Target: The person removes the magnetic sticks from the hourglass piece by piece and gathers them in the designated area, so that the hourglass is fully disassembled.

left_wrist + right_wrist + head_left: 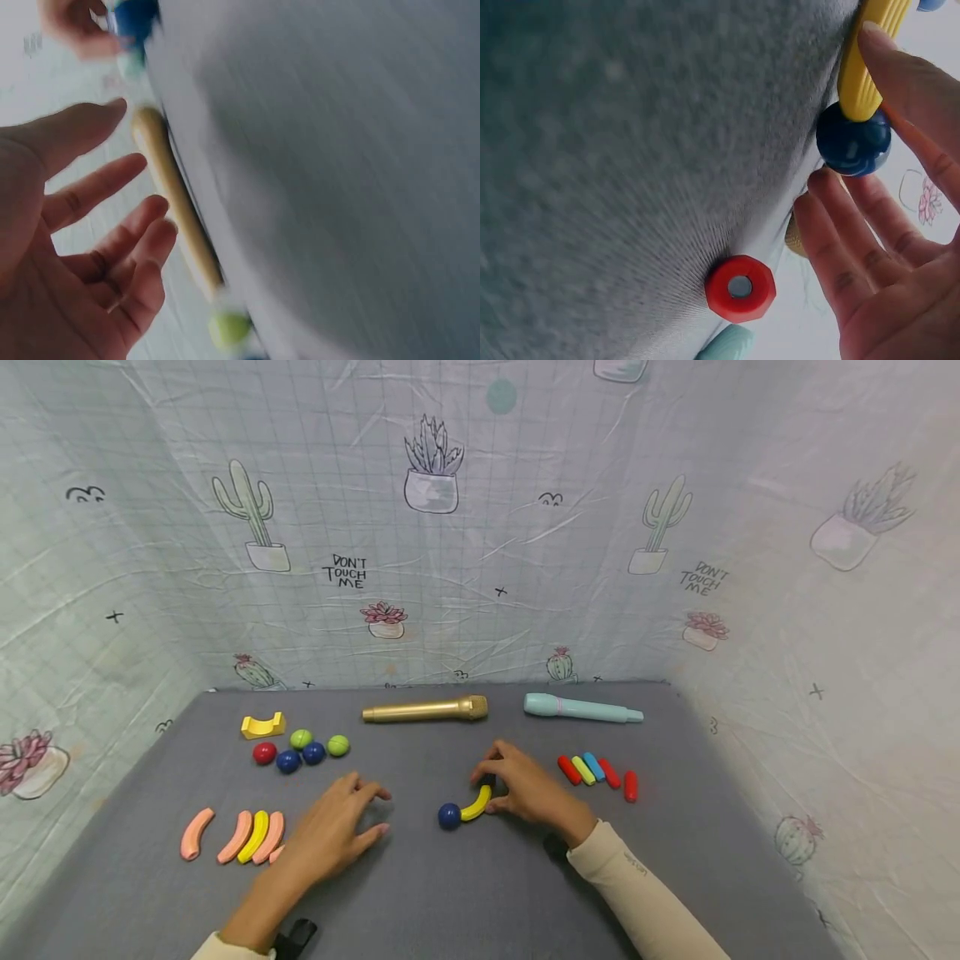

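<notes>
A curved yellow toy stick (477,804) lies on the grey table with a dark blue ball (449,816) at its near left end. Another blue ball (853,139) joins its far end. My right hand (521,785) holds this piece at the far end, thumb against the yellow stick and index finger behind the ball; the other fingers are spread loosely. Left of it, my left hand (336,822) hovers over the table with relaxed, parted fingers and nothing between them. The left wrist view is blurred, but that palm (45,285) shows bare.
Pink curved sticks (193,833) and a yellow one (253,837) lie left. Behind them are red (264,753), green and blue balls and a yellow block (263,726). Gold (425,709) and mint (583,707) microphones lie at the back; short coloured sticks (582,769) lie right.
</notes>
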Motion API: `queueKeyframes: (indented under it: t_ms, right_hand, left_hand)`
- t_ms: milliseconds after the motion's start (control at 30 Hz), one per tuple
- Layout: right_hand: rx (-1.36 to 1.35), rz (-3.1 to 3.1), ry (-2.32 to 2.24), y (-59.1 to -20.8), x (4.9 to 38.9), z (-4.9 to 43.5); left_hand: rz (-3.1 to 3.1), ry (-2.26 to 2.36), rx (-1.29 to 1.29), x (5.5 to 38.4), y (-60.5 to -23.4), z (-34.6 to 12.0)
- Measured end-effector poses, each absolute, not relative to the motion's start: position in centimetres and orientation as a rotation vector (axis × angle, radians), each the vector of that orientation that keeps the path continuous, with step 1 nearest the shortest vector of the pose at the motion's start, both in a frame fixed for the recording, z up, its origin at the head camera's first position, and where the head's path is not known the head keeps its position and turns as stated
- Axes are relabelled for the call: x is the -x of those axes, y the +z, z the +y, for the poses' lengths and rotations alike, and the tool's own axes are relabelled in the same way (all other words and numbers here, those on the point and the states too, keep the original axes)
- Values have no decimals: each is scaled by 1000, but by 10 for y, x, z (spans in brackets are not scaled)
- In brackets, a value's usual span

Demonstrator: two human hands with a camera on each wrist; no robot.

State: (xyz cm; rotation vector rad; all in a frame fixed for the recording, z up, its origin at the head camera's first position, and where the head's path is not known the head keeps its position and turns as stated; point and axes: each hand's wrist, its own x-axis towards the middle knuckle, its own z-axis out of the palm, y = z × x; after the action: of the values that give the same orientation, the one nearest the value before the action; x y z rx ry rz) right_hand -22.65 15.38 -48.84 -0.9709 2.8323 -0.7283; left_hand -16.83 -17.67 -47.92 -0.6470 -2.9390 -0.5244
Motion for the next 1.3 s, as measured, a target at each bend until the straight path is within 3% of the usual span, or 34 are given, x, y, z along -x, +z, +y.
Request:
queueKeyframes:
  t_ms: [233, 467, 700, 1100, 1300]
  right_hand:
    - [1010, 2877, -675, -493, 219, 151]
    - [1003, 2857, -651, -490, 210, 147]
    - [963, 2859, -651, -488, 204, 146]
    - [987, 2803, -737, -490, 197, 141]
    - [963, 2787, -748, -488, 195, 140]
  left_hand:
    - [-2917, -575, 932, 181, -488, -121]
    - [-2899, -572, 1019, 195, -498, -106]
    - [-2809, -533, 960, 216, -496, -124]
    - [-2878, -349, 686, 287, -481, -184]
    - [-2843, -298, 635, 293, -474, -189]
